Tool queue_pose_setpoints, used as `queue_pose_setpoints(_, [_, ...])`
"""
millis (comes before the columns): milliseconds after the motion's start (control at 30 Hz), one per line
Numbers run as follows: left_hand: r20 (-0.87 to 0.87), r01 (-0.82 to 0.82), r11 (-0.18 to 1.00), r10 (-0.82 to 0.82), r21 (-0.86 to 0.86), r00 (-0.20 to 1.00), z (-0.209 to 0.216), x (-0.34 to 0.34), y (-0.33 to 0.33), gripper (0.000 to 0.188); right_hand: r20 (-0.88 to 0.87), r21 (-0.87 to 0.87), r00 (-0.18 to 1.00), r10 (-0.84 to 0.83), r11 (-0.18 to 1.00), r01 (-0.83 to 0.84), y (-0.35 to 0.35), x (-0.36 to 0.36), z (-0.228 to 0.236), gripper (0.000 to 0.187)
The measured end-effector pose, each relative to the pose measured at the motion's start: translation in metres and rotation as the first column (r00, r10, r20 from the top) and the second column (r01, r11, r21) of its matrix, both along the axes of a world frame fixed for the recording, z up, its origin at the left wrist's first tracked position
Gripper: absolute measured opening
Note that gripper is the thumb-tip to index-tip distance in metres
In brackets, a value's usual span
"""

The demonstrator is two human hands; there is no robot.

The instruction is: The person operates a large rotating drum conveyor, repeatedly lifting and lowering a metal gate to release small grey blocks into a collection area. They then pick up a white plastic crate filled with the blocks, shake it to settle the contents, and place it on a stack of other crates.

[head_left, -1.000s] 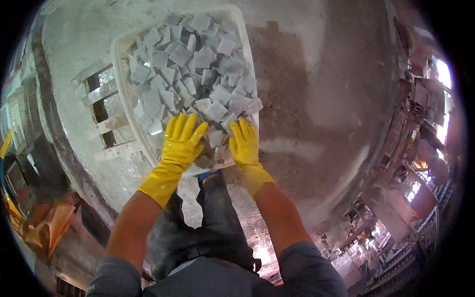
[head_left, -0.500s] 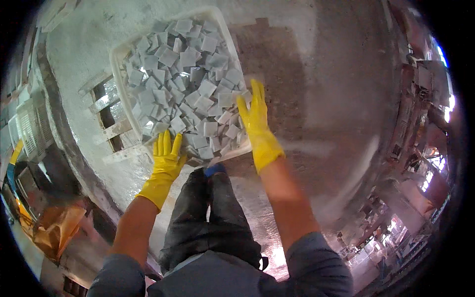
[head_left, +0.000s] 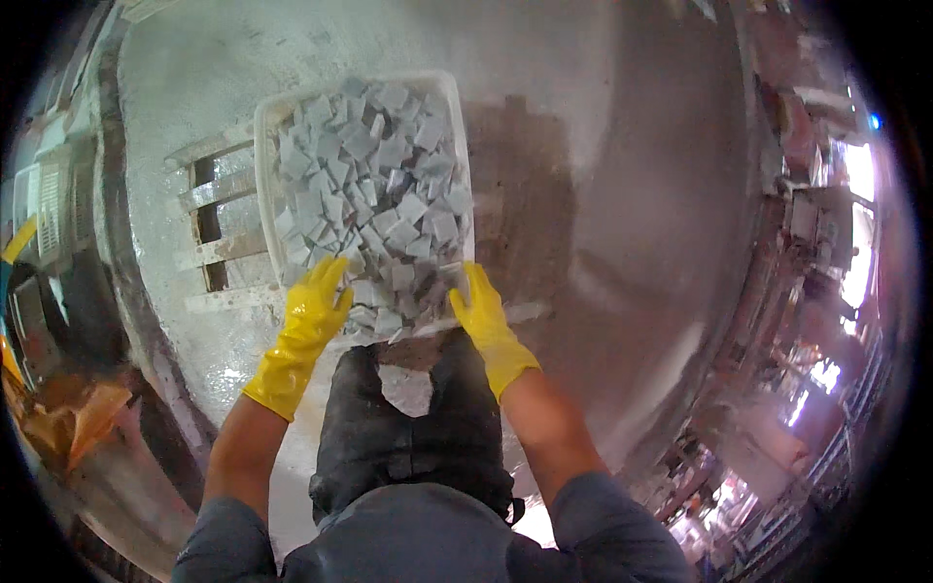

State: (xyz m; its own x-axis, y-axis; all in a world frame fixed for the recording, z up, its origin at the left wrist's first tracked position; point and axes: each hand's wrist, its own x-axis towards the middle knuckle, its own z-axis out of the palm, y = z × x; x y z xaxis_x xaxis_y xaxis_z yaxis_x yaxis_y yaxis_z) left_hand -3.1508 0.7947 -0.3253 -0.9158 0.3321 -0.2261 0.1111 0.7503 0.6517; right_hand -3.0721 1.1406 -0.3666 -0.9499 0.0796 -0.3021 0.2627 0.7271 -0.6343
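A pale plastic tub (head_left: 262, 185) heaped with small square grey-white tiles (head_left: 374, 185) stands in front of my legs. Both my hands wear yellow rubber gloves. My left hand (head_left: 316, 291) lies at the tub's near left corner, its fingers stretched over the edge onto the tiles, the thumb apart. At the near right corner, my right hand (head_left: 479, 311) rests by the rim with thumb and fingers spread. Neither hand visibly holds a tile. The fingers' undersides are hidden, as is the tub's rim beneath the gloves.
The tub stands on a wooden pallet (head_left: 224, 253), whose slats stick out on the left. Around it lies a wet grey concrete floor (head_left: 661, 175). A white slatted crate (head_left: 53, 199) and crumpled orange-brown material (head_left: 83, 423) are at far left. Cluttered structures line the right.
My right hand has come nearer along the tub's right side to its near corner. My left hand has moved further onto the near left corner. The view has shifted and turned slightly.
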Motion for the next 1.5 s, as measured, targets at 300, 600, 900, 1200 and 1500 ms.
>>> queue_pose_setpoints(300, [-0.28,-0.35,0.893,0.272,-0.284,0.921,-0.016,-0.245,0.125,0.079,0.141,-0.22,0.99,-0.026,0.974,0.057,0.135,-0.069,0.031,0.058])
queue_pose_setpoints(600, [-0.267,-0.413,0.637,0.317,-0.651,0.91,-0.093,-0.303,0.172,0.071,0.688,0.011,0.652,-0.319,0.902,0.431,0.467,-0.094,0.062,0.054])
queue_pose_setpoints(900, [-0.125,-0.42,0.568,0.485,-0.707,0.865,-0.086,-0.236,0.223,0.078,0.82,0.254,0.438,-0.37,0.919,0.301,0.591,-0.104,0.111,0.05])
queue_pose_setpoints(1200, [-0.137,-0.46,0.614,0.499,-0.641,0.856,-0.088,-0.271,0.218,0.087,0.669,-0.131,0.742,0.038,0.989,0.068,0.373,-0.397,0.143,0.049])
queue_pose_setpoints(1500, [0.0,-0.561,0.696,0.628,-0.449,0.778,-0.069,-0.259,0.209,0.086,0.64,-0.201,0.68,0.357,0.933,-0.3,0.273,-0.575,0.109,0.053])
